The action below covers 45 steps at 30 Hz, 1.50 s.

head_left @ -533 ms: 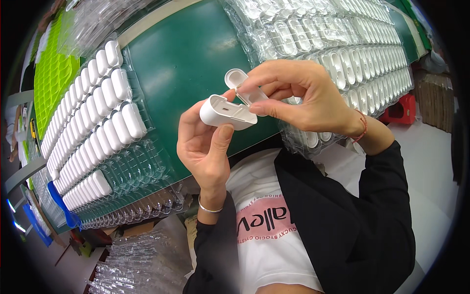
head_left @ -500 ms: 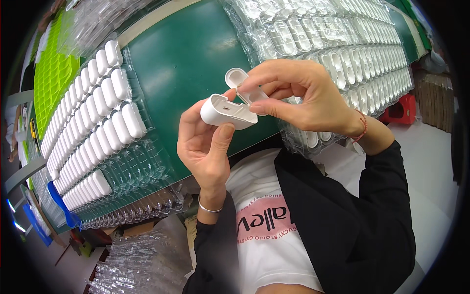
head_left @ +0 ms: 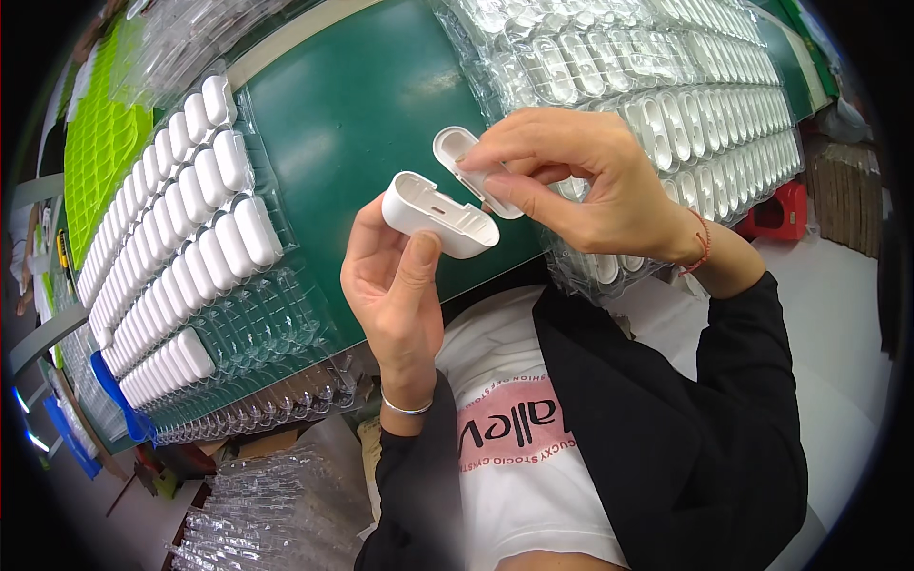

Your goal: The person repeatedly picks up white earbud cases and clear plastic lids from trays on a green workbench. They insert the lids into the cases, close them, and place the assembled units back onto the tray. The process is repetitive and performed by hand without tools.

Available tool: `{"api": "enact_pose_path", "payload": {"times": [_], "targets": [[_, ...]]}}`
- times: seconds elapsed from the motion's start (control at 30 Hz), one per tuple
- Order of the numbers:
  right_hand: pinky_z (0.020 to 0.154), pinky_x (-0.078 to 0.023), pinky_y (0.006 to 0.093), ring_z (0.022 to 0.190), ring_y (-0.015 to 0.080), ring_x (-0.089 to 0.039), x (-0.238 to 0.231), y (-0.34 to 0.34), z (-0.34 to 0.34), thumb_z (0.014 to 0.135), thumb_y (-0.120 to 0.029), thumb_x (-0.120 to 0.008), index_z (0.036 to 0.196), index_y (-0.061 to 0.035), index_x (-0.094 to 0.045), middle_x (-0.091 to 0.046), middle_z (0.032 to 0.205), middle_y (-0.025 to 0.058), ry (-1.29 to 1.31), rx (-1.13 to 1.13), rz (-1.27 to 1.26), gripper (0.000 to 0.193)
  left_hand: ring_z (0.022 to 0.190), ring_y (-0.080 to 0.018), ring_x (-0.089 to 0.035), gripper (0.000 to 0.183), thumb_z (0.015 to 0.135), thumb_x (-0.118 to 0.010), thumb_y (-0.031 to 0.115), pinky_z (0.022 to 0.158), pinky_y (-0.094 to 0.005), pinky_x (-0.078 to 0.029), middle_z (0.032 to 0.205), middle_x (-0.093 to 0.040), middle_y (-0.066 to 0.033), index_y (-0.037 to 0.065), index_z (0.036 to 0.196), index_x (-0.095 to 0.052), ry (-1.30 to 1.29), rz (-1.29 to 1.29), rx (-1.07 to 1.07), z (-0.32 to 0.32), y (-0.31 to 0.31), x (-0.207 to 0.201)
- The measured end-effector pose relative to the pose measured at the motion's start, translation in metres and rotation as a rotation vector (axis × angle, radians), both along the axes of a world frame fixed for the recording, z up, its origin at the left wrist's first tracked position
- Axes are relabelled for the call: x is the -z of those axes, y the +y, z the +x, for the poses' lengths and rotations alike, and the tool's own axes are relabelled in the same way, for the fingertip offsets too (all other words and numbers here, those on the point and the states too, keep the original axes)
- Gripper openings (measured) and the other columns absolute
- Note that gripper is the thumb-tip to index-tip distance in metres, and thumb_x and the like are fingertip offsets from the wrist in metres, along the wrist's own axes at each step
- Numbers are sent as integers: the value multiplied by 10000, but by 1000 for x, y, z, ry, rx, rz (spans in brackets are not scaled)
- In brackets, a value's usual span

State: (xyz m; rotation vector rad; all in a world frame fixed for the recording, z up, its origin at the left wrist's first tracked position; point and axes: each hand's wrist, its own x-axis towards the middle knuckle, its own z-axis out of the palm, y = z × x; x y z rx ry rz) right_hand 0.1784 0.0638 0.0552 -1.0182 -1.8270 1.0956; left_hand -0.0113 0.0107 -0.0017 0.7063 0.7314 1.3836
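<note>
My left hand [head_left: 398,285] grips a white earbud case body [head_left: 440,221], thumb on its near side and fingers behind. The hollow body is tilted, and a small slot shows inside its wall. Just to the right and above, my right hand [head_left: 571,181] pinches a white case lid [head_left: 455,145] between thumb and fingers, its hollow side showing. My fingers cover the middle of the lid. The two parts lie very close along their edges; whether they touch, I cannot tell. Both hands are above the green table [head_left: 352,114].
To the left, a clear plastic tray [head_left: 295,314] holds rows of white rounded parts [head_left: 228,167], with some slots unfilled. More clear trays with hollow white parts [head_left: 657,133] spread across the right. Stacked clear trays [head_left: 267,514] sit low at left; a red plastic stool [head_left: 785,211] stands at right.
The case body has tilted so that more of its hollow inside shows. The lid has turned in my right hand and shifted slightly left.
</note>
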Motion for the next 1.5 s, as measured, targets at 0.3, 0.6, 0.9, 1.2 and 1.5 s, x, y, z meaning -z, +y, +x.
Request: {"api": "enact_pose_path", "payload": {"times": [0.3,0.6,0.9,1.2,1.5], "targets": [[595,-552,254,702,175,-670,4,-1,-2,825,-12,-698,966,-32,-706,-678,869,91,-89,33,200,142,1034,-172,-610,398,923,-635,124,909,-319,-496,1135,-606,-129,-62,1239,-478,17,-32,62,4,3,-6],[584,-521,249,708,178,-653,6,-3,0,766,62,-710,995,-28,-704,-670,885,98,-196,31,339,246,1018,-153,-603,355,920,-639,107,902,-302,-482,1113,-614,-114,-46,1210,-501,37,-37,42,8,5,-8],[533,-478,266,656,167,-607,13,-9,0,739,76,-718,995,-33,-700,-628,856,80,-308,65,482,278,1007,-141,-595,327,909,-648,81,899,-285,-467,1092,-618,-103,-43,1185,-526,120,-18,-27,18,5,-11],[539,-466,260,658,195,-609,3,-9,-1,734,136,-663,969,-32,-688,-617,836,94,-192,15,363,290,1058,-185,-596,515,854,-737,187,923,-320,-462,1126,-608,-113,-79,1224,-496,-48,-36,69,10,0,-2],[615,-476,266,751,176,-609,-14,2,1,722,84,-726,1043,-60,-709,-624,930,104,-227,13,440,353,1058,-163,-561,402,862,-733,163,945,-327,-451,1112,-584,-88,-20,1137,-504,17,54,-72,16,3,-3]]}}
